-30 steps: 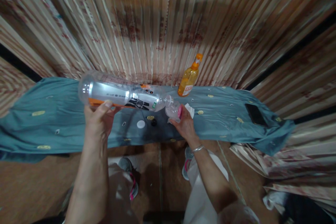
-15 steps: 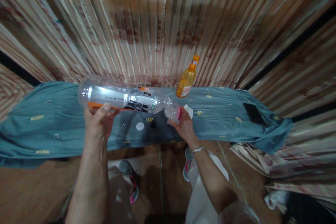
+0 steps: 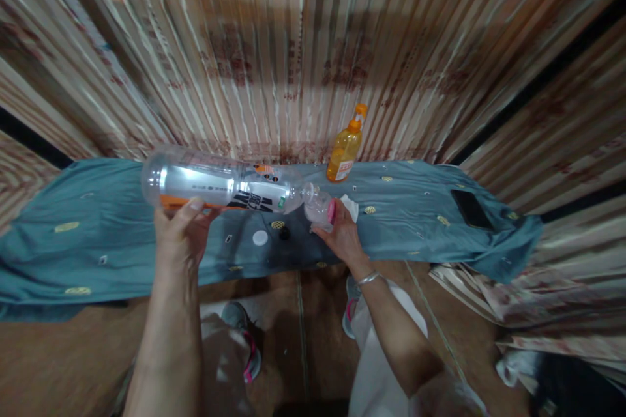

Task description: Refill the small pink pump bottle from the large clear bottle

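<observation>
While I'm running this from far off, my feed shows the left hand (image 3: 182, 228) wrapped around a big clear plastic bottle (image 3: 220, 186) and the right hand (image 3: 345, 231) pinching a small clear container (image 3: 317, 210) by its pink end. The bottle's nearer the left, long axis crosswise, neck pointing rightward to the container; can't tell if they touch. It's see-through, label silvery with orange and black lettering. Lower down, a white cap (image 3: 260, 238) sits on teal cloth (image 3: 405, 208), an amber pump bottle (image 3: 345, 155) farther back.
</observation>
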Motion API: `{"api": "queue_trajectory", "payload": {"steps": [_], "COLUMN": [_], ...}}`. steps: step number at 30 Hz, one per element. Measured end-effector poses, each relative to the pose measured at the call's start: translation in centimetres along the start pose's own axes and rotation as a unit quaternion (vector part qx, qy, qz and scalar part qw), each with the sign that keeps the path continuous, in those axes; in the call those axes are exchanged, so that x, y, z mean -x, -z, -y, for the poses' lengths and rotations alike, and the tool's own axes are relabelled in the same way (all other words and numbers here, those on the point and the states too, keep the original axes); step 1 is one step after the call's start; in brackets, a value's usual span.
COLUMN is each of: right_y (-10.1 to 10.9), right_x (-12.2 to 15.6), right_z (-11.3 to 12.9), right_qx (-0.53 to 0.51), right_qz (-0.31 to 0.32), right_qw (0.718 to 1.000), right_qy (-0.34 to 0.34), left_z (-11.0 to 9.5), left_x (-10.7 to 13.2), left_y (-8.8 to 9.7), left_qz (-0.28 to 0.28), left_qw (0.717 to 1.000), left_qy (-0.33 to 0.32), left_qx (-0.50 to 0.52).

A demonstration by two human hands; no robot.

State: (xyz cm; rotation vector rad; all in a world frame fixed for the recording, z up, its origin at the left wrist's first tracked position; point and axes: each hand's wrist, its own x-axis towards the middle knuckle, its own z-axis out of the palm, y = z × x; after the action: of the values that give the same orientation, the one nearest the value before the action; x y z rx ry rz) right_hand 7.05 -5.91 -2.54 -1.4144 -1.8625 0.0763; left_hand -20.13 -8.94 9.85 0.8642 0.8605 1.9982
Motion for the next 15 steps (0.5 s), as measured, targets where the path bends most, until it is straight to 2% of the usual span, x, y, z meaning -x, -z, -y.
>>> {"api": "queue_trajectory", "payload": {"steps": [10,15], "right_y": [-0.12,-0.26], "right_x": [0.06,0.17], "right_z": [-0.47,-0.57], "right_qx": [0.006,0.005], "right_qz": [0.018,0.008], "right_qw": [1.000,1.000], "right_qy": [0.004,0.011], "left_z": [-0.09,-0.14], "left_x": [0.11,0.10], "left_y": [-0.10,-0.11], "left_qz": [-0.007,-0.003], "left_qw": [1.000,1.000], "left_qy": [0.006,0.005], "left_qx": [-0.006,-0.008]}}
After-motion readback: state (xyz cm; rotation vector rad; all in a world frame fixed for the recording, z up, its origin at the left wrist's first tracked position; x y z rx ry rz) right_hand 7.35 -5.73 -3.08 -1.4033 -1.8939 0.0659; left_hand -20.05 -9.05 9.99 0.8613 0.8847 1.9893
